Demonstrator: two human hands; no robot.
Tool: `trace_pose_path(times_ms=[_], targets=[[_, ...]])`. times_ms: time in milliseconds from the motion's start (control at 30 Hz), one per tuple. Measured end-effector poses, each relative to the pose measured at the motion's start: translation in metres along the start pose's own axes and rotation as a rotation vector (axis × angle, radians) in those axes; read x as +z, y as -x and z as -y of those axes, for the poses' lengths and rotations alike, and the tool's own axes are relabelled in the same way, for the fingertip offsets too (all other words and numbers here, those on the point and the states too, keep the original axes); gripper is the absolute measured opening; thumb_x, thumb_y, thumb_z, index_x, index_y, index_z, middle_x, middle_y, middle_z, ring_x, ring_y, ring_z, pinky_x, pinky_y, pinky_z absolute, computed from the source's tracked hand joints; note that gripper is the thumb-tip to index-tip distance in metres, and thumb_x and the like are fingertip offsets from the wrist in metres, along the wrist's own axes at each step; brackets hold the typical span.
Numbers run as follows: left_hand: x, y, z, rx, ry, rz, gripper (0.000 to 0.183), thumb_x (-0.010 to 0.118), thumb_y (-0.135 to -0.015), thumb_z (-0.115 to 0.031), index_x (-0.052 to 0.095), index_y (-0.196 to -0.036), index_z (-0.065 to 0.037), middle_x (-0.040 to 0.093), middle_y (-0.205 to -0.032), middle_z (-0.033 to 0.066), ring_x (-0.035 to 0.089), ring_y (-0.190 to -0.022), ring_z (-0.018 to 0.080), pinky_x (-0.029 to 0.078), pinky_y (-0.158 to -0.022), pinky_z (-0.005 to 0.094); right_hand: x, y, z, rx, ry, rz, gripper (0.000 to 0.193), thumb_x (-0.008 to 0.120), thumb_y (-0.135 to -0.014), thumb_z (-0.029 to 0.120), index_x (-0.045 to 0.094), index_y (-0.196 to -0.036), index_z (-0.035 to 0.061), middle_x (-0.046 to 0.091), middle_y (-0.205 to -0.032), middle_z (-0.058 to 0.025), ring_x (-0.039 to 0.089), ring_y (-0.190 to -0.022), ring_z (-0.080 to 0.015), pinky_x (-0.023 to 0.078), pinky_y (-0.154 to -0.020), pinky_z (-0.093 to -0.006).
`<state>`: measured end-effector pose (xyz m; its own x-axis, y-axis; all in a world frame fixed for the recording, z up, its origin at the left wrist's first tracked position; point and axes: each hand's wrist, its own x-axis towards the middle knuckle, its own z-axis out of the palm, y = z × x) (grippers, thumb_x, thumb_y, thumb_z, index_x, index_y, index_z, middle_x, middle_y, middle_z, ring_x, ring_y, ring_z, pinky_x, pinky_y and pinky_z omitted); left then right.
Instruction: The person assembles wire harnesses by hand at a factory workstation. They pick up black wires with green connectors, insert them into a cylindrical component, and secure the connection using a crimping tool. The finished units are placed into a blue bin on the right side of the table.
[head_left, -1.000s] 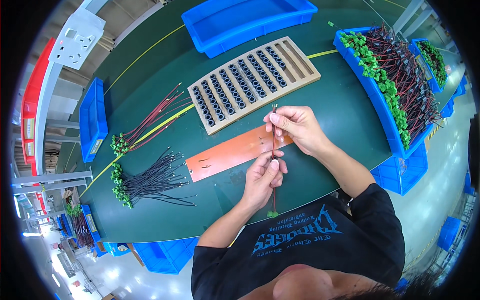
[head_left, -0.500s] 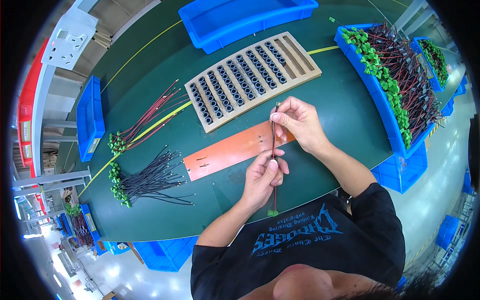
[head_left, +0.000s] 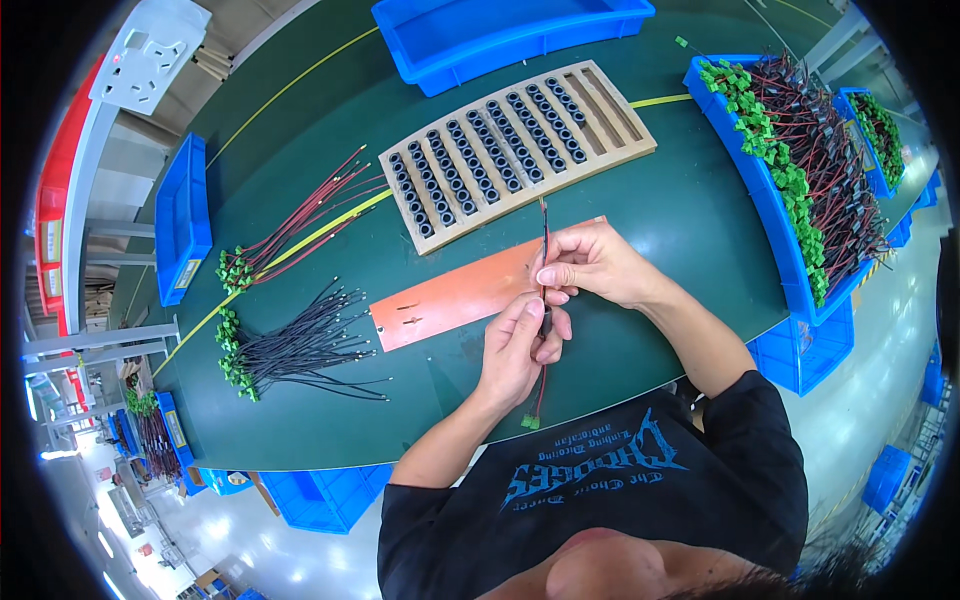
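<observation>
Above an orange strip (head_left: pixel 440 300) on the green table, both my hands work on one red-and-black wire pair (head_left: pixel 545 232). My right hand (head_left: pixel 598 266) is closed, thumb and fingers pinching the wires partway along; their bare ends point away from me. Just below it, my left hand (head_left: pixel 512 352) is closed around the same wires and a small dark cylindrical piece (head_left: pixel 546 320), mostly hidden by the fingers. From under the left hand the wires run toward me to a green connector (head_left: pixel 530 422).
A wooden tray (head_left: pixel 440 240) with rows of black ring-shaped pieces lies beyond the strip. Black wires (head_left: pixel 300 340) and red wires (head_left: pixel 310 215) with green connectors lie at left. A blue bin (head_left: pixel 745 190) of wired pieces stands right; another blue bin (head_left: pixel 510 55) sits at the back.
My right hand has slid down the wires toward my left hand, leaving more wire showing above it. The dark cylindrical piece now shows at the left fingers.
</observation>
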<state>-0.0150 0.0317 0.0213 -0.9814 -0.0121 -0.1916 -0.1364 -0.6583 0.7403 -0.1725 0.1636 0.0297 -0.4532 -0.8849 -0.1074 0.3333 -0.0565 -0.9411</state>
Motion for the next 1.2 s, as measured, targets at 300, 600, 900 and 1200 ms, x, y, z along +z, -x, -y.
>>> trace_pose_path(times_ms=[300, 600, 900, 1200], targets=[[-0.003, -0.003, 0.001, 0.086, 0.022, -0.101, 0.03, 0.043, -0.113, -0.028, 0.059, -0.12, -0.003, 0.063, -0.093, 0.0093, 0.038, -0.062, 0.0078, 0.034, -0.058, 0.0239, 0.018, 0.001, 0.002, -0.106, -0.067, -0.193, 0.016, 0.069, -0.101, 0.014, 0.066, -0.1, -0.0014, 0.069, -0.088, -0.0057, 0.063, -0.077, -0.0078, 0.051, -0.065, -0.0247], [-0.003, -0.002, 0.003, 0.036, -0.009, -0.082, 0.027, 0.046, -0.112, -0.024, 0.06, -0.12, -0.002, 0.064, -0.092, 0.0102, 0.039, -0.061, 0.0077, 0.034, -0.056, 0.023, 0.019, 0.002, -0.007, -0.078, 0.036, -0.173, 0.016, 0.071, -0.099, 0.011, 0.07, -0.093, -0.0039, 0.066, -0.091, -0.0063, 0.062, -0.076, -0.0092, 0.053, -0.07, -0.0263], [-0.004, 0.0, 0.007, 0.019, -0.051, -0.093, 0.026, 0.051, -0.109, -0.016, 0.065, -0.122, 0.003, 0.066, -0.09, 0.0112, 0.042, -0.059, 0.0068, 0.036, -0.054, 0.0227, 0.02, 0.002, -0.005, -0.174, -0.057, -0.387, 0.011, 0.073, -0.096, 0.006, 0.071, -0.09, -0.0028, 0.064, -0.089, -0.0049, 0.056, -0.059, -0.0059, 0.04, -0.048, -0.0235], [0.0, 0.0, 0.011, 0.003, -0.114, -0.113, 0.03, 0.05, -0.11, -0.017, 0.064, -0.127, 0.003, 0.067, -0.092, 0.0118, 0.044, -0.06, 0.007, 0.038, -0.055, 0.023, 0.016, 0.002, 0.001, -0.069, -0.17, -0.413, 0.021, 0.069, -0.1, 0.016, 0.072, -0.093, -0.0026, 0.062, -0.082, -0.0047, 0.054, -0.059, -0.0068, 0.043, -0.047, -0.0221]])
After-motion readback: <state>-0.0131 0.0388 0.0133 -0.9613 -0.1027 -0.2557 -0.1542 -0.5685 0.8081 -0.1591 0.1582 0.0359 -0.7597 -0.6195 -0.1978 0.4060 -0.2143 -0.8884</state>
